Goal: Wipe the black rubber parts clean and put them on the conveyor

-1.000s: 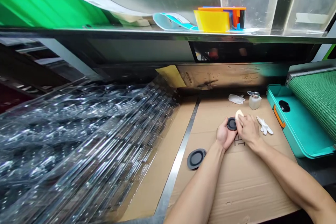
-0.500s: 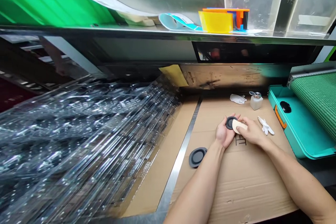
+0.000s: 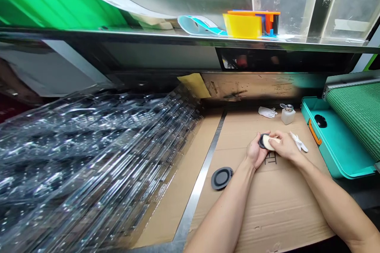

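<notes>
In my left hand (image 3: pixel 254 152) rests a dark round disc-like part (image 3: pixel 261 141), its edge held by the fingers. My right hand (image 3: pixel 284 146) pinches a cream-coloured flat pad (image 3: pixel 269 142), which lies against the disc and covers its right side. Both hands are over the cardboard (image 3: pixel 267 201) on the bench. A second dark oval part (image 3: pixel 222 178) with a round recess lies on the cardboard, left of my left forearm. Beyond my right hand is a white glove (image 3: pixel 299 142), lying flat.
Stacked clear plastic trays (image 3: pixel 97 158) fill the left side. At the back stand a small pump bottle (image 3: pixel 287 114) and a crumpled white cloth or glove (image 3: pixel 267 112). A teal bin (image 3: pixel 341 146) holding a black part (image 3: pixel 320 121) sits right, beside a green conveyor belt (image 3: pixel 359 106).
The pad has shifted slightly over the dark disc, covering more of it, and the disc looks more tilted. The whole view has moved a little.
</notes>
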Tool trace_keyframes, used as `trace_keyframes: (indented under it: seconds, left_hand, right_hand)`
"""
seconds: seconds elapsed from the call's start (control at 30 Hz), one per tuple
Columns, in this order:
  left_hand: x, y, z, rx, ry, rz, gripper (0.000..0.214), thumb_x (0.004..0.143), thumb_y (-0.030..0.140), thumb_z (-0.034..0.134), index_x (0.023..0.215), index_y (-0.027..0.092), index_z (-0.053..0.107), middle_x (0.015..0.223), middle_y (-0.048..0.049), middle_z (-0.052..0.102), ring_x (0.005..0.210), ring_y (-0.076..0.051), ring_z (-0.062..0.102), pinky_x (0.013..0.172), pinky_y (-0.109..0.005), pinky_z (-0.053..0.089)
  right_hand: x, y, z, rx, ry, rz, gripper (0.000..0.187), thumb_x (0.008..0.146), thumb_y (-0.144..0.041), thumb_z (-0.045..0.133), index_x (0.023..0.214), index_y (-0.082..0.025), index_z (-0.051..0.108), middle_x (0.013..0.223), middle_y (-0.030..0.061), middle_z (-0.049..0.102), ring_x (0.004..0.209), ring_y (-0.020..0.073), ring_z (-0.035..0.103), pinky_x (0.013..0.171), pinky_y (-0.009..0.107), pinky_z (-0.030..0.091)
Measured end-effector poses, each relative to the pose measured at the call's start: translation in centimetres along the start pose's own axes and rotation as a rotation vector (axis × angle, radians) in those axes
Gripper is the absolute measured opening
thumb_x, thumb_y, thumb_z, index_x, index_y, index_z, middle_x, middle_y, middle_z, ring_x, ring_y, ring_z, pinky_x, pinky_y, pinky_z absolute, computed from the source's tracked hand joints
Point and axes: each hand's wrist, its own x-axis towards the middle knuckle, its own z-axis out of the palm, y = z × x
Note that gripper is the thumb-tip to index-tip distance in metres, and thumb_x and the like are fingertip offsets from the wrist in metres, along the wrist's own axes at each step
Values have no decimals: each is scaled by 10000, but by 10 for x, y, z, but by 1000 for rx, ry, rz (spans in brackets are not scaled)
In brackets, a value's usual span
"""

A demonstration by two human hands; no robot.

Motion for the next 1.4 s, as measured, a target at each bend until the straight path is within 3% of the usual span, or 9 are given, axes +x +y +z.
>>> trace_keyframes:
  seconds: [0.1, 0.33, 0.47, 0.57, 0.67, 0.8, 1.17, 1.27, 1.4]
  left_hand:
    - [0, -2, 0, 6, 0, -2, 374, 1021, 364, 407, 1085, 107, 671, 1035, -164, 731, 1044, -277, 701, 950, -467, 555]
    - [5, -2, -5, -65, -42, 3, 422, 1038, 371, 362, 1006, 102, 686, 1099, -179, 726, 1086, -268, 685, 1004, -450, 535]
    - [6, -3, -4, -73, -23, 14, 425, 1044, 369, 354, 1043, 108, 690, 1083, -155, 740, 1093, -257, 684, 1026, -437, 526]
    - [6, -4, -2, -75, -32, 1, 433, 1041, 379, 361, 1076, 101, 691, 1097, -164, 738, 1095, -256, 687, 1035, -424, 522]
    - [6, -4, -1, -57, -24, 4, 463, 1050, 381, 329, 1081, 84, 682, 1092, -167, 740, 1094, -256, 689, 1035, -425, 523]
    - [6, -4, 0, -63, -20, -15, 463, 1046, 391, 343, 1092, 82, 684, 1105, -174, 740, 1096, -259, 690, 1039, -419, 521]
    - [6, -6, 1, -60, -22, 8, 462, 1053, 380, 328, 1058, 81, 679, 1064, -166, 743, 1070, -247, 696, 1007, -395, 534]
    - [8, -6, 1, -74, -20, 1, 420, 1042, 382, 369, 1047, 90, 671, 1059, -164, 738, 1026, -235, 701, 961, -359, 549]
    - [8, -5, 3, -94, 21, 73, 380, 1048, 374, 342, 1057, 110, 616, 1051, -148, 717, 874, -198, 702, 811, -334, 570]
  right_hand:
    - [-1, -3, 0, 1, -107, -15, 183, 792, -298, 622, 895, -215, 749, 814, -17, 740, 709, 154, 652, 626, 226, 461]
    - [-9, -10, 19, -389, 79, -180, 304, 941, -362, 521, 1204, -289, 656, 972, 27, 762, 804, 220, 699, 698, 282, 469]
    - [-6, -8, 28, -577, 187, -106, 329, 993, -374, 446, 1253, -250, 606, 985, 85, 764, 796, 246, 705, 688, 298, 452]
    - [-4, -13, 31, -657, 121, -84, 364, 1007, -394, 417, 1290, -221, 568, 1049, 110, 752, 852, 249, 704, 713, 293, 444]
    - [-5, -21, 30, -735, 121, 50, 392, 1037, -411, 346, 1317, -214, 537, 1037, 108, 750, 855, 246, 701, 717, 290, 429]
    - [-7, -28, 28, -755, 50, 49, 404, 1030, -431, 370, 1360, -242, 507, 1056, 92, 745, 882, 256, 702, 720, 294, 422]
    - [-10, -30, 33, -751, 97, 177, 434, 1047, -458, 321, 1380, -224, 472, 1015, 116, 738, 854, 262, 699, 729, 312, 430]
    - [-9, -29, 34, -729, 62, 96, 447, 1031, -456, 374, 1397, -220, 475, 1055, 115, 736, 854, 255, 694, 729, 303, 428]
    - [-4, -14, 17, -644, 209, 127, 432, 1025, -467, 367, 1330, -218, 545, 995, 105, 741, 839, 252, 679, 719, 295, 414]
